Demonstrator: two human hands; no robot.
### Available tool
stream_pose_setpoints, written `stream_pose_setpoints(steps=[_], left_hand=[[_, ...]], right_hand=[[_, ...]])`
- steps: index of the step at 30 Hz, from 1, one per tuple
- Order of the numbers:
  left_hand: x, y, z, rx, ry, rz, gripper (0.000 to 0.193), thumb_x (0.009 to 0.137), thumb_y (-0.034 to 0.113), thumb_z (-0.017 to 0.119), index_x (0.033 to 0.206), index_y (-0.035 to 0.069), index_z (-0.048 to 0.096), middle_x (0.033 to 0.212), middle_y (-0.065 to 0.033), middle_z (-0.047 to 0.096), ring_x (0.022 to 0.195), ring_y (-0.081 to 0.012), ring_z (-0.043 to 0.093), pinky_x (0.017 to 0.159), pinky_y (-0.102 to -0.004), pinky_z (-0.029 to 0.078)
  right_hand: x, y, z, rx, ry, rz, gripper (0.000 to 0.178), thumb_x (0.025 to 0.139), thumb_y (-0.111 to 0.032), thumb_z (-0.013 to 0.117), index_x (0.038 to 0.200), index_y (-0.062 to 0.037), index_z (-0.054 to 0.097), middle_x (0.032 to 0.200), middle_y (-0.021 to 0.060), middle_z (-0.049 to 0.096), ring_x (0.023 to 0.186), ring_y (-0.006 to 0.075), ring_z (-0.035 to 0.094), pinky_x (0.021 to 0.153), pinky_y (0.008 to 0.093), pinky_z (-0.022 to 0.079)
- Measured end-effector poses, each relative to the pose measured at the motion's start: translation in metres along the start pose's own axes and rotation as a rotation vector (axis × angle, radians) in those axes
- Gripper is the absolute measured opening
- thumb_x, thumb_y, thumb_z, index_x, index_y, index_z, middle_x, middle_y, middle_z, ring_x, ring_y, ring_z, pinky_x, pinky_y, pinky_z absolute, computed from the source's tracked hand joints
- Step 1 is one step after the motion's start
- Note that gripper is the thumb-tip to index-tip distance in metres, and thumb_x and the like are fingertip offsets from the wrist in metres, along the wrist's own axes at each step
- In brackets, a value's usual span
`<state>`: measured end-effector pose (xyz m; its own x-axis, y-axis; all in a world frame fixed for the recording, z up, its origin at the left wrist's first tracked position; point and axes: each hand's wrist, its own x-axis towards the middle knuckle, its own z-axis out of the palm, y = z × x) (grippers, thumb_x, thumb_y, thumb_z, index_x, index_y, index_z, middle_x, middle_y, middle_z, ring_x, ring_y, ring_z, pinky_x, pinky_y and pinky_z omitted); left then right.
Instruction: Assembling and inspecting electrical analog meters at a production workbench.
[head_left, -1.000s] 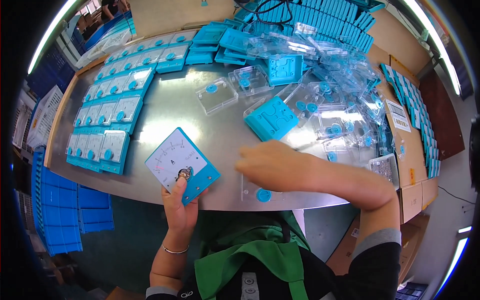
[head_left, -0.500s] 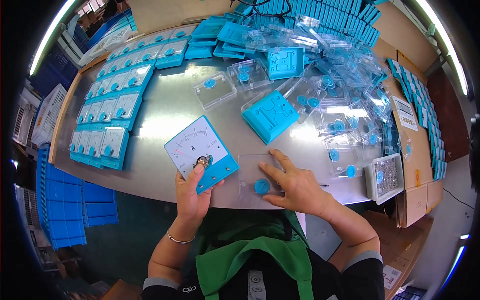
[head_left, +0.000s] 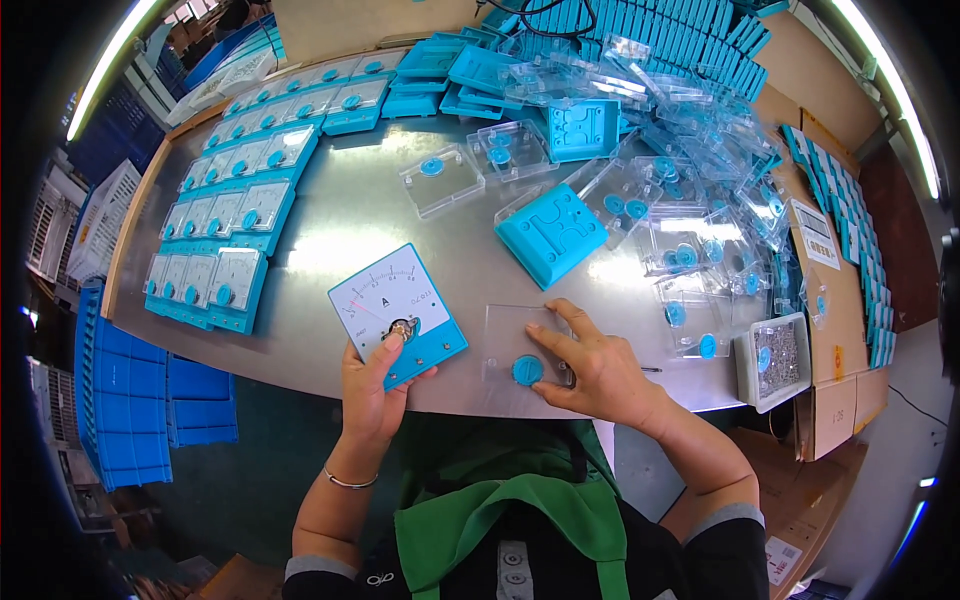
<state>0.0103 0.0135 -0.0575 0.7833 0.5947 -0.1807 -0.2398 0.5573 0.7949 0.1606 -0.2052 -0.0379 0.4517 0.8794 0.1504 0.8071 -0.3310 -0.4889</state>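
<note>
In my left hand (head_left: 372,395) is a panel meter (head_left: 385,285) with a white dial, a red needle and a light blue base, its face turned up. The left thumb presses near the round metal movement at its middle. To its right, a clear plastic cover (head_left: 505,335) with a round blue knob (head_left: 527,370) lies at the table's near edge. My right hand (head_left: 610,375) grips the cover's right part, with the thumb by the knob and the fingers curved over the far side. A blue housing (head_left: 551,236) sits beyond the right hand.
Rows of covered meters (head_left: 235,210) stand at the left. Clear covers (head_left: 690,240) pile up at the right, with stacked blue housings (head_left: 660,35) behind. A white tray (head_left: 745,370) of small parts stands by a cardboard box (head_left: 835,400). A thin dark rod (head_left: 651,369) lies nearby.
The view has shifted slightly. My left hand has brought the meter a little nearer and to the left. My right thumb has drawn in towards the knob; the cover stays at the table edge.
</note>
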Motion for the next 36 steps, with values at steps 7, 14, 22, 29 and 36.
stream_pose_setpoints(steps=[7,14,22,29,36], left_hand=[[-0.001,0.015,-0.012,0.017,0.005,0.003,0.035,0.086,0.009,0.061,0.117,-0.001,0.049,0.105,-0.0143,0.061,0.083,-0.0246,0.066,0.062,-0.0374,0.059],[-0.004,0.007,-0.02,-0.09,-0.106,-0.126,0.036,0.087,0.01,0.062,0.119,0.002,0.049,0.11,-0.011,0.061,0.091,-0.0224,0.063,0.068,-0.0385,0.057],[-0.007,0.021,-0.031,-0.147,-0.085,-0.077,0.036,0.088,0.013,0.062,0.119,0.002,0.049,0.11,-0.0102,0.06,0.093,-0.0213,0.063,0.07,-0.0372,0.057],[-0.007,0.024,-0.038,-0.098,-0.123,-0.03,0.034,0.089,0.016,0.061,0.117,0.002,0.049,0.11,-0.01,0.06,0.09,-0.0195,0.063,0.068,-0.0356,0.056],[-0.01,0.012,-0.03,-0.091,-0.18,-0.192,0.032,0.094,0.023,0.052,0.118,0.002,0.049,0.11,-0.0122,0.061,0.09,-0.0219,0.064,0.068,-0.0364,0.057]], right_hand=[[0.01,-0.006,-0.002,-0.001,0.029,-0.019,0.056,0.066,-0.025,0.076,0.118,-0.0113,0.059,0.13,0.0203,0.046,0.067,0.0297,0.065,0.062,0.0367,0.054],[-0.004,-0.013,-0.003,-0.005,-0.041,0.051,0.057,0.063,-0.028,0.078,0.114,-0.0107,0.061,0.129,0.0214,0.047,0.081,0.0337,0.066,0.068,0.0385,0.055],[0.001,-0.03,-0.021,0.084,-0.005,0.081,0.06,0.059,-0.018,0.079,0.115,-0.0061,0.061,0.127,0.023,0.047,0.07,0.0258,0.065,0.063,0.0325,0.054],[0.002,-0.03,-0.02,0.101,0.027,0.098,0.059,0.059,-0.013,0.079,0.114,-0.0054,0.061,0.126,0.0225,0.048,0.072,0.0254,0.064,0.064,0.0315,0.053],[0.003,-0.005,-0.012,0.296,0.068,0.134,0.058,0.062,-0.016,0.077,0.118,-0.006,0.06,0.122,0.019,0.054,0.067,0.012,0.058,0.059,0.025,0.048]])
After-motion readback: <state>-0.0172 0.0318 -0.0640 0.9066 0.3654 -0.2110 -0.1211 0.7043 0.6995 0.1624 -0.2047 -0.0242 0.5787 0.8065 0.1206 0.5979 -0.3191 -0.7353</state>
